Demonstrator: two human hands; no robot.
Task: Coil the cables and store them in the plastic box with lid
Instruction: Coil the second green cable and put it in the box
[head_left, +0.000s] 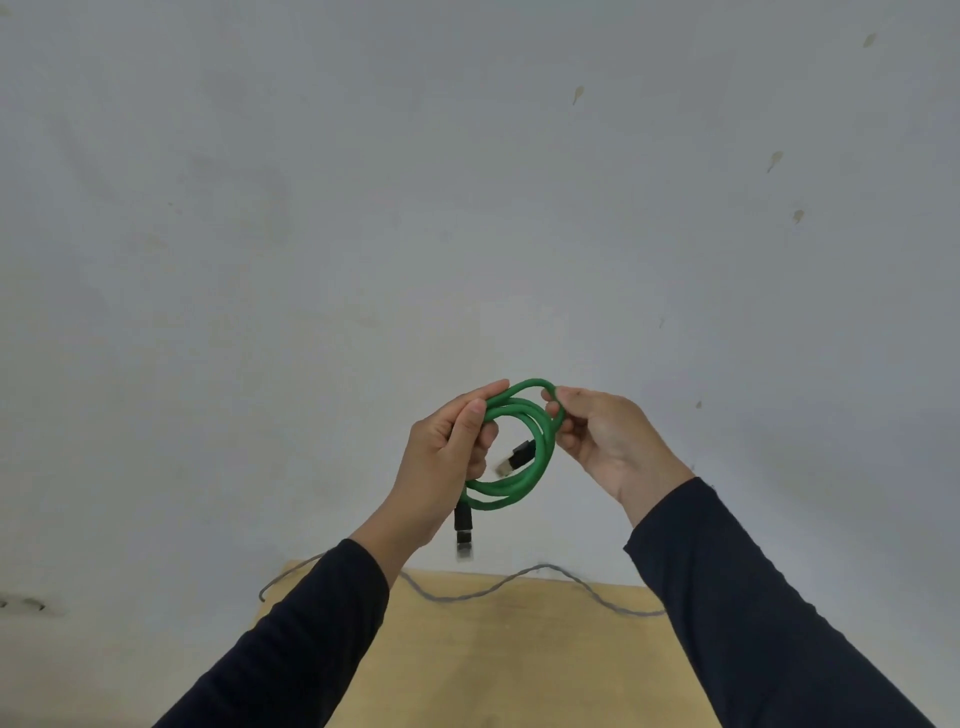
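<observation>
Both sleeves (311, 639) fill my foreground; left hand (441, 467) and right hand (602, 441) pinch opposite sides of the green cable (519, 452), looped in mid-air above the wooden table (519, 665). I judge coiling nearly finished. Below it, the grey cable (467, 595) lies uncoiled. No box visible; plugs blurred.

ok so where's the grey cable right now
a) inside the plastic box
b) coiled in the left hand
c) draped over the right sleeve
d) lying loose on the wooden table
d: the grey cable lies uncoiled along the far edge of the wooden table, while both hands hold the green cable.
</observation>
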